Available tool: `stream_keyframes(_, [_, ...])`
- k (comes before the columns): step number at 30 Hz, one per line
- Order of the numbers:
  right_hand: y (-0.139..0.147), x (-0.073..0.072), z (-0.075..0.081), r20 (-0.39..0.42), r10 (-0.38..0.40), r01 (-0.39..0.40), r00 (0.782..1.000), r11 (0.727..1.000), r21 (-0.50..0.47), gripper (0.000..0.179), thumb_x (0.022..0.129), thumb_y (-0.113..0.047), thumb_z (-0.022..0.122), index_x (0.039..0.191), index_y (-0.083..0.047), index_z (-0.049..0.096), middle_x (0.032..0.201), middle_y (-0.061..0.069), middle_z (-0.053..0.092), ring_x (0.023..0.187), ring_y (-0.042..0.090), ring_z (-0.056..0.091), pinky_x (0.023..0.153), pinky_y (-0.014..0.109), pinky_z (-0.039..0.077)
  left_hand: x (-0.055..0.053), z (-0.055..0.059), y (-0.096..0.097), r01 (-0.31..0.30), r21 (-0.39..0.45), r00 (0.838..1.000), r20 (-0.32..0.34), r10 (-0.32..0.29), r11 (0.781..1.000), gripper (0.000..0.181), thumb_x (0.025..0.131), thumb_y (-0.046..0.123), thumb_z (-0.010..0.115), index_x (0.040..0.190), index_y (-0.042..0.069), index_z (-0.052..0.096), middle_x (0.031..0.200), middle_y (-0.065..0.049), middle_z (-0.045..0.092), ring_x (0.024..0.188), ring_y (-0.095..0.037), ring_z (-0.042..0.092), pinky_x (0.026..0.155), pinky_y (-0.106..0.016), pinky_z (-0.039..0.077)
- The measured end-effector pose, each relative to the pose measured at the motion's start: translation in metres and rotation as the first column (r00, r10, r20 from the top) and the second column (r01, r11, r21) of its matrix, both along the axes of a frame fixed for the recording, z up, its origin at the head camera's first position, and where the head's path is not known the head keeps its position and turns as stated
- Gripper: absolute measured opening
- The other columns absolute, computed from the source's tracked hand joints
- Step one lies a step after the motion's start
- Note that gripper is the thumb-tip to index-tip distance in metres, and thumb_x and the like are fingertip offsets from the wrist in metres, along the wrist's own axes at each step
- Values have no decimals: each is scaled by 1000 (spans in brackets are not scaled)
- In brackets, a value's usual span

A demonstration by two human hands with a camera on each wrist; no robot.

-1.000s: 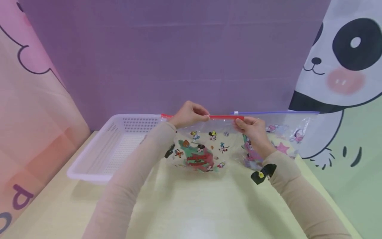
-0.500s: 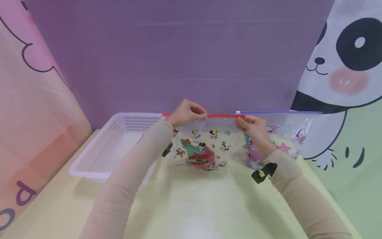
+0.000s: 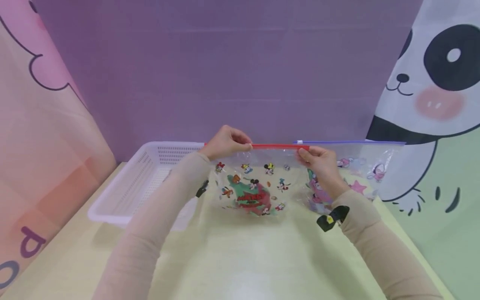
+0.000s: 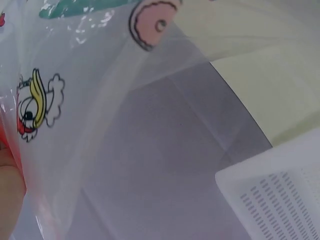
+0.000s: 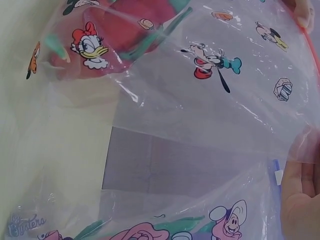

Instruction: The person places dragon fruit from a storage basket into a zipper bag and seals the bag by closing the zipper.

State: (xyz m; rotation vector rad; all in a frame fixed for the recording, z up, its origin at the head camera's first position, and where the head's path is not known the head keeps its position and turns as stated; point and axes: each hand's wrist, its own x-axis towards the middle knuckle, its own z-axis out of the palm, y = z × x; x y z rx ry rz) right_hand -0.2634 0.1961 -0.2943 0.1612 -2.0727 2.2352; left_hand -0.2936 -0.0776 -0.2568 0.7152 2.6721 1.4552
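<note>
A clear zip bag with cartoon prints and a red zip strip hangs upright between my hands in the head view. My left hand pinches the red strip left of its middle; whether a slider sits under the fingertips is hidden. At the strip's right end, my right hand grips the corner between thumb and fingers. Something red and green shows low on the bag; whether it is print or contents I cannot tell. In the right wrist view the bag's film spans between both hands.
A second clear bag with a blue zip strip and white slider stands behind my right hand. On the left, a white perforated basket sits on the pale table, partly behind my left forearm. A purple backdrop rises behind.
My left hand has slid left along the red strip, so more of it shows between the hands. The right hand keeps its grip; the bag stays nearly in place.
</note>
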Motion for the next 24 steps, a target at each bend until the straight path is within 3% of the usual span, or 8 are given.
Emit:
stream_keyframes(4, [12,-24,-19,-33,28,-29,999,999,-35,12,81,-16,67,90,-10,71,80,-5,72,78,7,68,76,22,54,-1,0,-4,4,-18,1000,-26,-4,1000,13,80,19,71,91,12,72,85,-3,70,77,-17,62,68,-28,51])
stream_keyframes(7, [26,-53,-43,-39,32,-34,999,997,-67,22,79,-15,69,99,-4,70,88,3,72,84,14,69,77,26,54,-3,-1,-7,1,-18,1000,-9,-1,1000,15,80,18,71,93,10,71,87,-5,70,77,-18,63,71,-28,53])
stream_keyframes(8, [27,-57,-46,-21,-2,1,1000,999,-43,25,79,-17,69,100,-4,69,90,3,72,85,14,68,78,27,54,-3,-1,-8,-1,-21,1000,-2,1,1000,16,80,18,71,93,9,71,87,-5,70,78,-18,63,71,-28,53])
stream_keyframes(10, [34,-69,-56,-22,7,-8,1000,998,-61,25,79,-16,70,101,-4,69,92,6,72,86,16,68,77,28,54,-3,0,-10,-3,-27,1000,8,4,1000,18,80,17,71,95,8,70,88,-6,70,78,-18,63,72,-28,53])
stream_keyframes(13, [31,-61,-51,-32,19,-21,999,998,-58,24,78,-16,70,100,-6,70,91,4,72,85,14,69,76,26,54,-1,1,-13,-12,-39,1000,9,13,999,18,80,17,70,96,7,70,89,-6,69,79,-21,63,70,-28,53])
stream_keyframes(18, [11,-18,-18,-64,18,-20,998,999,-30,4,81,-15,68,84,-15,71,75,-6,71,74,6,67,73,21,54,0,1,-20,-39,-40,999,8,39,998,17,80,15,70,95,7,70,88,-8,70,79,-25,63,65,-27,52])
stream_keyframes(20, [4,-5,-6,-40,-6,5,999,1000,-8,7,82,-15,66,78,-18,70,72,-10,70,71,2,66,72,18,53,0,0,-23,-44,-39,999,3,44,998,17,80,15,70,95,7,70,87,-8,70,79,-25,63,65,-26,52])
stream_keyframes(24, [1,3,2,1,-6,6,1000,1000,-26,14,84,-10,64,74,-19,69,71,-9,70,70,2,66,71,17,53,1,-1,-28,-43,-49,999,-17,42,998,16,80,14,70,94,7,70,87,-9,70,80,-26,63,69,-29,53])
